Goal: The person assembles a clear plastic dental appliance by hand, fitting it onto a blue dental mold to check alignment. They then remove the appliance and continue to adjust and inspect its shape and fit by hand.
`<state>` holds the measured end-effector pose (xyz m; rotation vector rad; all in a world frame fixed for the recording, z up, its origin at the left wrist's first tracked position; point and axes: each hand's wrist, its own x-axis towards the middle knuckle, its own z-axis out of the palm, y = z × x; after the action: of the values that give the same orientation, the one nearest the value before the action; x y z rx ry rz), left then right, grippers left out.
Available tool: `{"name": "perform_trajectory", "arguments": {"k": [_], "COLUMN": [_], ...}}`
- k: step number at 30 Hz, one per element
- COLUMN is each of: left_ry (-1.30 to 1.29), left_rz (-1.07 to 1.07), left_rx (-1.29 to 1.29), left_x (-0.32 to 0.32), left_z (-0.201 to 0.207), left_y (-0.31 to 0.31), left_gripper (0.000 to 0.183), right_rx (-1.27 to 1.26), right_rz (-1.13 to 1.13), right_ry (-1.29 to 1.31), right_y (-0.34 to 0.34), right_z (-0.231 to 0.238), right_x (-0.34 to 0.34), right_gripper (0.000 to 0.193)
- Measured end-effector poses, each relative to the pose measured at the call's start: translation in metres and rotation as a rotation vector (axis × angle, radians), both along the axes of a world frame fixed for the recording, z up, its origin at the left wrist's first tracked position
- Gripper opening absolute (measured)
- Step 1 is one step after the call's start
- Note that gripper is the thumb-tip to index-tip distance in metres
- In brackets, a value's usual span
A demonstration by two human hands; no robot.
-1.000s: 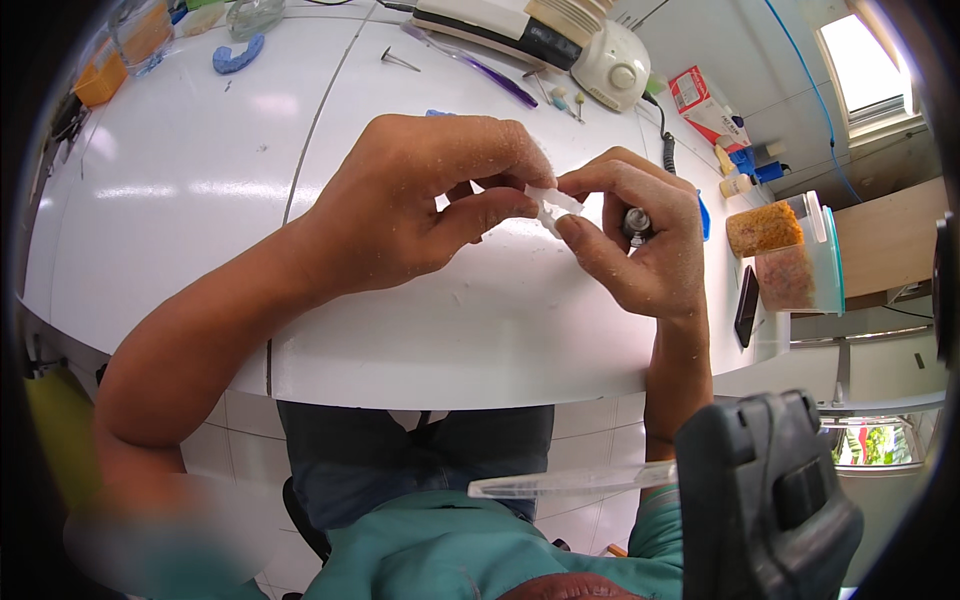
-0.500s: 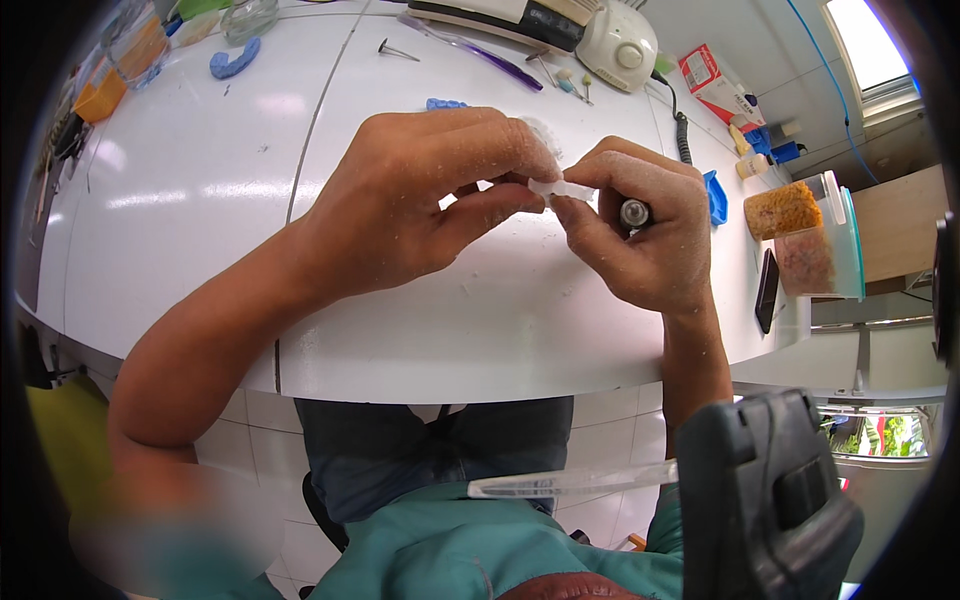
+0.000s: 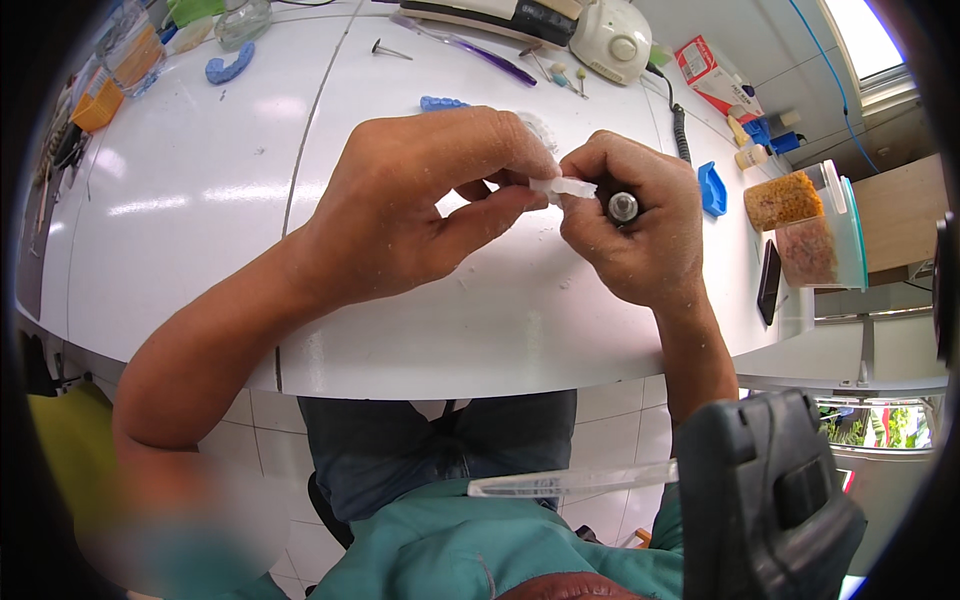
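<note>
My left hand (image 3: 430, 190) pinches a small white, slightly translucent piece (image 3: 572, 187) between thumb and fingertips, above the middle of the table. Closed round a handpiece with a round metal end (image 3: 623, 207), my right hand (image 3: 645, 215) has its thumb and forefinger close beside the white piece. Whether those fingers touch the piece I cannot tell. Fine white dust speckles both hands. Most of the handpiece is hidden in the right fist. Partly behind the left hand lies a blue moulded piece (image 3: 443, 104).
A cream control unit with a dial (image 3: 615, 45) stands at the back, near several small burs (image 3: 565, 80) and a purple-handled tool (image 3: 490, 55). On the right are a blue tray (image 3: 712, 188), food containers (image 3: 785, 205) and a phone (image 3: 768, 283). A curved blue mould (image 3: 230, 65) lies far left.
The right thumb and forefinger have drawn slightly apart, showing more of the white piece. The right hand has shifted slightly left; the left hand keeps its pinch.
</note>
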<state>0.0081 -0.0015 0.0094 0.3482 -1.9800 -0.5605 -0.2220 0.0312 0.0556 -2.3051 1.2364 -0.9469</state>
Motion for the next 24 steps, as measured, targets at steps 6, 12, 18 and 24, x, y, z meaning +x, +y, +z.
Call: {"name": "perform_trajectory", "arguments": {"k": [6,12,18,24], "left_ry": [0.063,0.044,0.106,0.128], "left_rz": [-0.057,-0.052,-0.105,-0.157], "left_rx": [0.122,0.186,0.376,0.360], "left_x": [0.005,0.007,0.008,0.005], "left_z": [-0.002,0.001,-0.001,0.001], "left_y": [-0.001,-0.001,0.002,0.005], "left_gripper": [0.018,0.016,0.015,0.014], "right_rx": [-0.076,-0.131,-0.048,-0.131], "right_rz": [-0.170,-0.158,0.061,0.103], "right_ry": [-0.206,-0.053,0.106,0.162], "right_y": [-0.006,-0.019,-0.021,-0.022], "right_z": [-0.001,-0.006,-0.004,-0.009], "right_x": [-0.010,-0.020,-0.020,-0.014], "right_gripper": [0.012,0.007,0.044,0.077]}}
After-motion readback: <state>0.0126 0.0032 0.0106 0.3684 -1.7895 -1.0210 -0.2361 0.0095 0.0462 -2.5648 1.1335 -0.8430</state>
